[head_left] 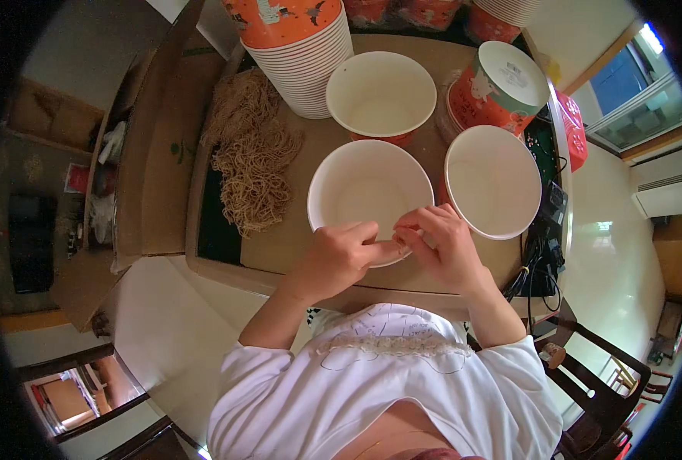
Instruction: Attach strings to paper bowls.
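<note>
My left hand [339, 259] and my right hand [442, 244] meet over the near rim of a white-lined paper bucket [370, 180]. The left fingers are curled, with one finger reaching across to the right fingertips. My right fingers are pinched together around that fingertip; anything between them is too small to make out. Just right of my right hand stands a second open bucket [494, 182], also white inside. Behind the near one is a third open bucket [381, 93], with some orange showing below its rim.
A loose heap of tan string [253, 157] lies at the left on the cardboard-covered table [280, 249]. Behind it rises a tall stack of orange buckets [303, 73]. An upturned bucket [502, 88] sits at back right. Black cables [537, 257] run along the right edge.
</note>
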`<state>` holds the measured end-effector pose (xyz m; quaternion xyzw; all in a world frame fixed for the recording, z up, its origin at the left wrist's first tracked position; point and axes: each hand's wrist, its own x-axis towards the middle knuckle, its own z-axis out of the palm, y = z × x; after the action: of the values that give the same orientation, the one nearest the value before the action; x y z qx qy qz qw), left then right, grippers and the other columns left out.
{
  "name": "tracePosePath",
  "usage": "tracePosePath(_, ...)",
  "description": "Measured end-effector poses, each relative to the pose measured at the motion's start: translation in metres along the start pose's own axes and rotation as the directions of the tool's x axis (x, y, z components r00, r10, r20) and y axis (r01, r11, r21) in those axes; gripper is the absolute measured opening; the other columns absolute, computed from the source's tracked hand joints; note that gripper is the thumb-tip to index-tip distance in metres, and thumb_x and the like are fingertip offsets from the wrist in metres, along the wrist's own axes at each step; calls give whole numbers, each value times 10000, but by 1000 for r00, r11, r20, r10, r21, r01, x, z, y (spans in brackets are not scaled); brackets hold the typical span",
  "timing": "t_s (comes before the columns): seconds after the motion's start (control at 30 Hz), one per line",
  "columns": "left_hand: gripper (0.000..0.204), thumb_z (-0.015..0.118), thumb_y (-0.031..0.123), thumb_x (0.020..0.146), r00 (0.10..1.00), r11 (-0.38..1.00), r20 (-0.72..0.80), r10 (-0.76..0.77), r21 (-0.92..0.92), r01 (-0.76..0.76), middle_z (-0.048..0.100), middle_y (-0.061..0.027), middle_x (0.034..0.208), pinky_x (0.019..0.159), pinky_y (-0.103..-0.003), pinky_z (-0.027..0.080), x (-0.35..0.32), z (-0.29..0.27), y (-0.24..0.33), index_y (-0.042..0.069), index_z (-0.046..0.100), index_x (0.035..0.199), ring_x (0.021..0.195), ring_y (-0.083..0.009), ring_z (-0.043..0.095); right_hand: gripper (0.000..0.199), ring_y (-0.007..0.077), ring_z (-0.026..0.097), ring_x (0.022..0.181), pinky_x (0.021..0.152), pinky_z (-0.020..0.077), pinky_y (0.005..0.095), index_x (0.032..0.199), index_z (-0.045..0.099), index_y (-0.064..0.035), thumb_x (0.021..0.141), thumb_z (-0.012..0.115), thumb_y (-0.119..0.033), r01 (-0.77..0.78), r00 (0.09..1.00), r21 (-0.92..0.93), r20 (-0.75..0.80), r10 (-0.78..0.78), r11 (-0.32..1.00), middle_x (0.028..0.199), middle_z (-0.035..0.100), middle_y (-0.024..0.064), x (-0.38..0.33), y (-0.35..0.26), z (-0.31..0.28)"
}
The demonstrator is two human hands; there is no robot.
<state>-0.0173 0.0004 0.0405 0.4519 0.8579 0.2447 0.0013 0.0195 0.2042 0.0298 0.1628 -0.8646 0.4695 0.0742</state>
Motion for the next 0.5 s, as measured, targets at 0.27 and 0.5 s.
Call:
tracePosePath(0.27, 89, 674, 82, 789, 994, 981, -104, -13, -192, -7, 532, -54, 838, 572, -318, 481, 8, 7, 10, 92, 632, 866, 687, -186, 573, 100, 237, 615, 840, 745, 422, 343, 888, 615, -74, 803, 667, -87, 60, 994, 12, -94, -59, 998, 929, 651, 59, -9, 5, 10)
tracePosePath(0.5, 73, 606, 99, 902, 926, 343, 172, -335, -894, 290, 542, 25, 822, 533, -198, 400, -1, 14, 0, 28, 595, 890, 643, -38, 477, 173, 191, 621, 833, 848, 421, 356, 875, 659, -68, 721, 724, -22, 70, 937, 109, -350, -28, 991, 943, 667, 51, -25, 2, 33)
